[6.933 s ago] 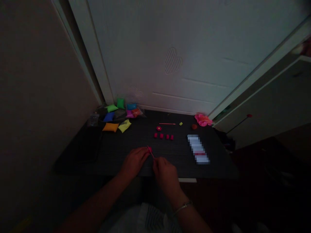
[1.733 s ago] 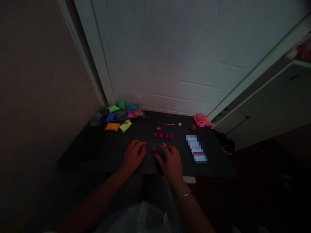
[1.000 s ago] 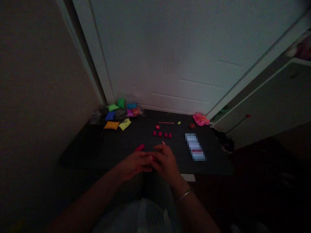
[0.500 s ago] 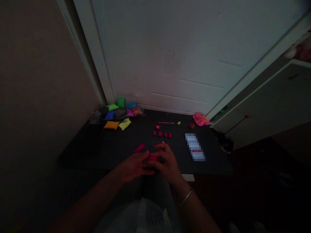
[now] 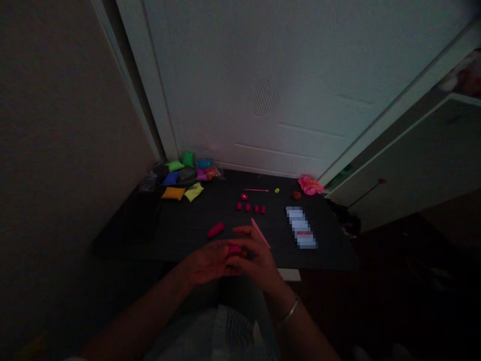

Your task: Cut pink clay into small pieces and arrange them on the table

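Just past the table's front edge, my left hand (image 5: 208,261) and my right hand (image 5: 259,259) meet around a small piece of pink-red clay (image 5: 233,248). The left fingers bear it from the left while the right thumb and fingers pinch it. A thick roll of the same clay (image 5: 215,230) lies on the dark table just beyond my left hand. Beside my right fingers lies a flat pink clay knife (image 5: 260,232). Farther off, several short clay pieces (image 5: 247,207) stand in a row, with a small red flower with a pale centre (image 5: 244,197) behind them.
A thin pink stick (image 5: 257,190) and a yellow-green bit (image 5: 277,190) lie farther back. To the right are a phone (image 5: 301,227), a brownish lump (image 5: 296,195) and a pink ruffled thing (image 5: 311,185). Coloured clay packets (image 5: 173,193) crowd the back left, before the white door (image 5: 225,100).
Earlier the pink knife was in use on the clay by my left fingers; now it lies on the table. My hands have come together nearer me with a small piece, and the roll is left lying.
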`<state>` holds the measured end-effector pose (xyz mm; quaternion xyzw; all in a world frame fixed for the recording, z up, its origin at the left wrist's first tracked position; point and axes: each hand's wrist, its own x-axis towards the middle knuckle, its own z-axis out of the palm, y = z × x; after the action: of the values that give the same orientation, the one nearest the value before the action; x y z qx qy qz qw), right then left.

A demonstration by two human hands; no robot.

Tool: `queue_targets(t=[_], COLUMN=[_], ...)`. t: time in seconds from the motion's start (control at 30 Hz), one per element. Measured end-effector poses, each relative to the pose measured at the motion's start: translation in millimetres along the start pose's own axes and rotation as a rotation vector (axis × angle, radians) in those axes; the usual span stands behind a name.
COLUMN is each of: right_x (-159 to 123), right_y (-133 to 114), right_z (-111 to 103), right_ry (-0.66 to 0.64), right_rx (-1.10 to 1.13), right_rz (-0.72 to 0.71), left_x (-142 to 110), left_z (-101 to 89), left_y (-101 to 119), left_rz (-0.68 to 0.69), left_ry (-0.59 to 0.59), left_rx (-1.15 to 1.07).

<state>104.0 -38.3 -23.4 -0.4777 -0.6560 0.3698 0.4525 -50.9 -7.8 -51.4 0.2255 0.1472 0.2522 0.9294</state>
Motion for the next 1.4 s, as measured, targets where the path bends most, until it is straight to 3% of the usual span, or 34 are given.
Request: queue_targets(t=[0.27,0.5,0.7,1.03,1.27,1.4], right_x=[-5,-5,-7,-6,-4,-4], right_y=[2,-1,0,-1,-2,-3], right_z=[-1,-3,-5,-6,-3,-2], right_ry=[-0.018,0.018,0.021,0.035,0.035,0.049], right_rx=[0.058,-0.132,-0.162,-0.279,-0.266,-0.252], right_rz=[0.018,-0.089,-0.088,-0.097,-0.069,-0.1], left_x=[-1,1,1,2,3,2], left_z=[1.4,-7.8,-2.6,-3.7,1.1,-1.2], left_y=[0,-11,-14,-20,-18,-18], left_rz=[0.004,0.049,0.035,0.145,0.144,0.141], left_ry=[-0.144,-0.077,-0.022,0.125,0.059,0.077], left_rx=[-0.011,-0.044,-0.042,-0.057,-0.011,-0.039])
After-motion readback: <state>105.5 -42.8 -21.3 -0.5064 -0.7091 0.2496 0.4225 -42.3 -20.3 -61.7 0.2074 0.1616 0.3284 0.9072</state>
